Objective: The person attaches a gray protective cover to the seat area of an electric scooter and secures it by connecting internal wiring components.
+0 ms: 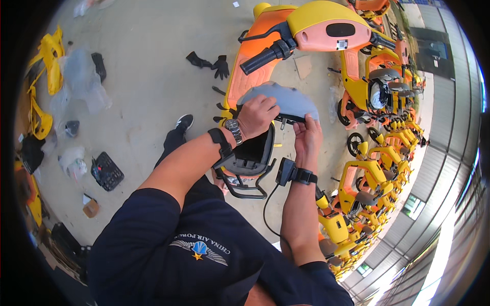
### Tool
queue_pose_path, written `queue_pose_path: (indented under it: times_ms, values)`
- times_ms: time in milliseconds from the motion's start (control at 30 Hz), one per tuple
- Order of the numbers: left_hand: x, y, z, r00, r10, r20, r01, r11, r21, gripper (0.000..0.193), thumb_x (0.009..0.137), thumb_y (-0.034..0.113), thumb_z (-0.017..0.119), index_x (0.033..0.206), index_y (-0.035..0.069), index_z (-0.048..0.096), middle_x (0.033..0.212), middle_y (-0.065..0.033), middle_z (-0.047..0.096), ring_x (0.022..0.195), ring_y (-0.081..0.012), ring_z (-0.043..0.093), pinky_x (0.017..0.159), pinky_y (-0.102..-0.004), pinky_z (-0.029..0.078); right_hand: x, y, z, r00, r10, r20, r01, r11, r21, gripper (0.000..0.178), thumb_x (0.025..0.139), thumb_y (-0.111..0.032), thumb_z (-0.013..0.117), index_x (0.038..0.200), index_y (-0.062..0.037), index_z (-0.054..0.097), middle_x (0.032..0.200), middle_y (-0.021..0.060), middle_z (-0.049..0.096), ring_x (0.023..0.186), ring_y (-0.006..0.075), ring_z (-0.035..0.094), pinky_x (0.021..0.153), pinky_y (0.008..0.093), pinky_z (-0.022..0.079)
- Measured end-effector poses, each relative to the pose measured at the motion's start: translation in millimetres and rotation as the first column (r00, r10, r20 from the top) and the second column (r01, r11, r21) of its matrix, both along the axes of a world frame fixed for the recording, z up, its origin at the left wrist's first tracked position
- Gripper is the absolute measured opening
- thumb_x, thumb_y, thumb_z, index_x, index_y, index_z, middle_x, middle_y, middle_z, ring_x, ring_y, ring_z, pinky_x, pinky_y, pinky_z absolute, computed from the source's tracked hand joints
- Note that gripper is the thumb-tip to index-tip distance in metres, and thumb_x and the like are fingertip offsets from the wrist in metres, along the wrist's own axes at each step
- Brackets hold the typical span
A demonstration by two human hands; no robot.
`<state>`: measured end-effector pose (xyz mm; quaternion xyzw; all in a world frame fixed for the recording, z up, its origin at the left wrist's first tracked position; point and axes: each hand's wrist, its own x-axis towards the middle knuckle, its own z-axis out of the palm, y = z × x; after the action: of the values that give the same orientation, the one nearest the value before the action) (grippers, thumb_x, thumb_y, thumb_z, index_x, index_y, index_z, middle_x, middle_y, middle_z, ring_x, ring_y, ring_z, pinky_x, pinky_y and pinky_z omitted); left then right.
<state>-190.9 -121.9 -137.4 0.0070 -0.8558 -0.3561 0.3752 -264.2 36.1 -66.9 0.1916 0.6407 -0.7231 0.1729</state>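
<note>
Grey scooter seat (292, 102) tilted up at one o'clock of the view, left hand (259, 115) bunched nearly closed on its edge, right hand (308, 136) half-curled, pinching its rim, from the seat: black storage bin (253, 149) at seven, partly hidden by the left wrist, handlebar grip (265, 57) at eleven, black gloves (220, 67) at ten, parked scooters (365, 178) at four.

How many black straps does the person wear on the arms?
2. One strap is around the left forearm, beside the metal watch; the other strap is around the right wrist, behind the right hand, which holds the grey seat. Sleeves may hide more.
</note>
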Motion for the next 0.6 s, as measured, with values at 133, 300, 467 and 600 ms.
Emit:
queue_pose_path:
  times_ms: [133,300,467,600]
  values:
    - [-13,2,0,0.997,-0.07,0.043,0.071,0.998,-0.001,0.011,0.07,0.005,0.059,0.08,0.008,0.057,0.086,-0.0059,0.054,0.079,-0.0258,0.056,0.061,-0.0347,0.049,-1,1,2,0.999,-0.011,-0.053,0.015,0.997,0.08,0.005,0.094,-0.008,0.055,0.098,-0.0055,0.053,0.095,0.0058,0.064,0.082,0.0189,0.066,0.076,0.0371,0.06]
    - [-8,-14,-3,0.975,-0.213,0.065,0.206,0.974,0.093,0.024,0.071,0.002,0.064,0.095,0.004,0.064,0.093,-0.009,0.057,0.084,-0.0274,0.055,0.072,-0.0369,0.049,18,-35,9,0.988,-0.156,0.005,0.156,0.985,-0.079,0.006,0.094,-0.006,0.055,0.095,-0.007,0.05,0.096,0.0074,0.064,0.087,0.0196,0.066,0.082,0.0456,0.058]
    - [-8,-32,-10,0.913,-0.408,0.024,0.391,0.889,0.237,0.031,0.073,-0.001,0.062,0.104,0.002,0.064,0.102,-0.0099,0.06,0.091,-0.0295,0.058,0.077,-0.0368,0.051,48,-60,8,0.977,-0.201,0.069,0.206,0.976,-0.07,0.01,0.092,-0.006,0.059,0.097,-0.0089,0.051,0.089,0.0001,0.058,0.081,0.0123,0.06,0.081,0.0411,0.057]
    - [-12,-50,-24,0.859,-0.509,-0.06,0.505,0.82,0.271,0.035,0.072,-0.004,0.062,0.106,0.002,0.063,0.107,-0.0104,0.061,0.094,-0.0305,0.059,0.079,-0.0369,0.052,62,-89,11,0.978,-0.203,0.041,0.201,0.978,0.05,0.015,0.092,-0.006,0.06,0.104,-0.0097,0.052,0.093,-0.0018,0.059,0.086,0.0099,0.058,0.075,0.0317,0.053]
